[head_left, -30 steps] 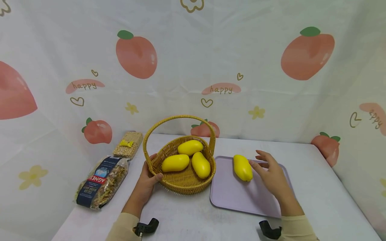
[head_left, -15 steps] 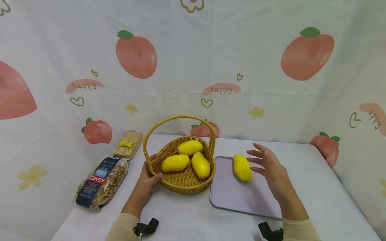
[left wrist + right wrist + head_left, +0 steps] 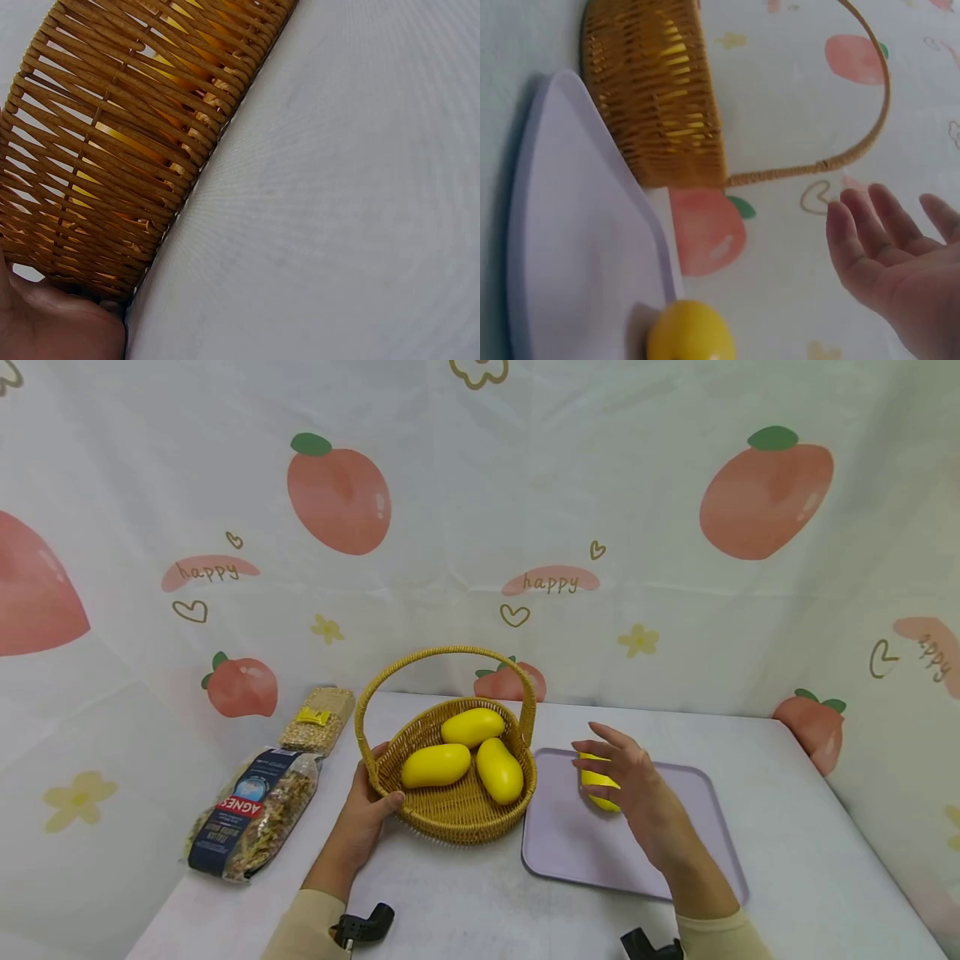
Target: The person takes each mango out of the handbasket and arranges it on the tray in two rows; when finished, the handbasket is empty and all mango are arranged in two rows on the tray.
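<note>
My left hand (image 3: 364, 817) grips the near left side of a wicker basket (image 3: 455, 814), its thumb over the rim. Inside the basket lie three yellow mangoes (image 3: 437, 766), and a tall handle arches over them. The left wrist view shows the woven wall (image 3: 127, 135) close up, with yellow showing through the gaps. Another mango (image 3: 597, 777) lies on a lilac tray (image 3: 577, 852) to the basket's right. Above it hovers my right hand (image 3: 637, 793), fingers spread and holding nothing, partly hiding the fruit in the head view. The right wrist view has that hand (image 3: 900, 262) apart from the mango (image 3: 690, 334).
On the left of the white table (image 3: 450, 893) lie a bag of pasta (image 3: 251, 814) and, behind it, a packet of pale grains (image 3: 318, 720). A fruit-printed cloth (image 3: 450, 527) stands as a backdrop behind the table.
My right hand has lifted from the right side of the tray's mango, its fingers spreading, and then moved left over it. The left hand and basket have stayed put.
</note>
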Motion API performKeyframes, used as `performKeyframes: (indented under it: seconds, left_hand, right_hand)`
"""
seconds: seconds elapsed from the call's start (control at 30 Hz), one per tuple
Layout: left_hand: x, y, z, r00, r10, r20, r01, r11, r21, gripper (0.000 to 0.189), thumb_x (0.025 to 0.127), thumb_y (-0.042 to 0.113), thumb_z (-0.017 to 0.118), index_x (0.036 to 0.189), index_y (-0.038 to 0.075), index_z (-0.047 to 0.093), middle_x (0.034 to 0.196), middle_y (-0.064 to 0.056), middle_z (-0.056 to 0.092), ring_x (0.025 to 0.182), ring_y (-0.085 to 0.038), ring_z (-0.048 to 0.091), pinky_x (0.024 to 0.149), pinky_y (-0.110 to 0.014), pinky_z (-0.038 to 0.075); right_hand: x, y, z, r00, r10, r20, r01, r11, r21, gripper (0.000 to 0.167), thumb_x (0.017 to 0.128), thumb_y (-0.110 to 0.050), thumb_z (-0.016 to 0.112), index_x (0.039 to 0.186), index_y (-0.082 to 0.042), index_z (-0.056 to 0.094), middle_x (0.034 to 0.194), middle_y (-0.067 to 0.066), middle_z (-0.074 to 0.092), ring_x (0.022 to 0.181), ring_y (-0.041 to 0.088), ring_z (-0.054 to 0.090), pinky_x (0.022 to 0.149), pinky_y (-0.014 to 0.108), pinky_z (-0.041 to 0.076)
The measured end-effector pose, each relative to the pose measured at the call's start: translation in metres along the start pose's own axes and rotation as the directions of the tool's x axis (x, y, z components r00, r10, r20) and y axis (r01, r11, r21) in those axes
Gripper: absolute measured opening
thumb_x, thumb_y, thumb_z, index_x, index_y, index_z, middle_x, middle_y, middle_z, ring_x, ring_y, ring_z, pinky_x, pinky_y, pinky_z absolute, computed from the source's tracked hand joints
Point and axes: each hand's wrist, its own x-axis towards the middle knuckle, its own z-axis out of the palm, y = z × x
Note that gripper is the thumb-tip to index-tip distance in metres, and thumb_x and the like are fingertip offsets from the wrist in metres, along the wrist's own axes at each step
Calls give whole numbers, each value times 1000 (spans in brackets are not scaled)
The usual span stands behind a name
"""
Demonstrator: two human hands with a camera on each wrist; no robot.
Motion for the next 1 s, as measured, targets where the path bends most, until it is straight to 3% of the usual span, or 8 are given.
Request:
performKeyframes:
  seconds: [0.27, 0.47, 0.67, 0.83, 1.0]
  left_hand:
    - [1, 0, -1, 1000, 4, 1, -4, 1000, 8, 82, 107, 1, 69, 171, 16, 21, 172, -17, 23, 153, -28, 34, 114, -23, 39]
    - [0, 0, 0, 1000, -2, -2, 2, 1000, 9, 82, 107, 4, 71, 171, 17, 21, 173, -16, 22, 154, -31, 31, 114, -22, 39]
    - [1, 0, 0, 1000, -23, -3, 23, 1000, 9, 83, 107, 3, 70, 171, 18, 21, 172, -14, 25, 155, -31, 31, 115, -23, 38]
    - [0, 1, 0, 1000, -23, -6, 23, 1000, 11, 84, 106, 4, 71, 172, 17, 20, 172, -15, 25, 154, -32, 31, 114, -22, 39]
    - [0, 1, 0, 1000, -21, -11, 21, 1000, 8, 85, 106, 6, 72, 172, 17, 20, 172, -17, 24, 154, -33, 30, 114, -22, 39]
  right_hand:
    - [4, 20, 20, 998, 47, 31, -48, 998, 46, 60, 119, -35, 18, 169, -4, 33, 155, 29, 45, 141, 52, 45, 108, 51, 49]
    - [8, 38, 41, 990, 140, 14, -141, 990, 18, 55, 117, -29, 35, 168, -8, 34, 155, 34, 40, 140, 59, 41, 108, 55, 47]
    - [15, 45, 59, 985, 171, -38, -174, 978, -116, 64, 109, -22, 65, 166, -14, 38, 155, 26, 47, 139, 47, 48, 110, 54, 44]
    - [30, 47, 75, 984, 171, -46, -177, 964, -197, 72, 104, -28, 74, 166, -19, 39, 157, 20, 49, 140, 40, 50, 111, 63, 42]
    - [53, 51, 88, 977, 201, -71, -213, 935, -283, 80, 100, -39, 81, 166, -18, 40, 159, 15, 49, 145, 35, 48, 114, 64, 41]
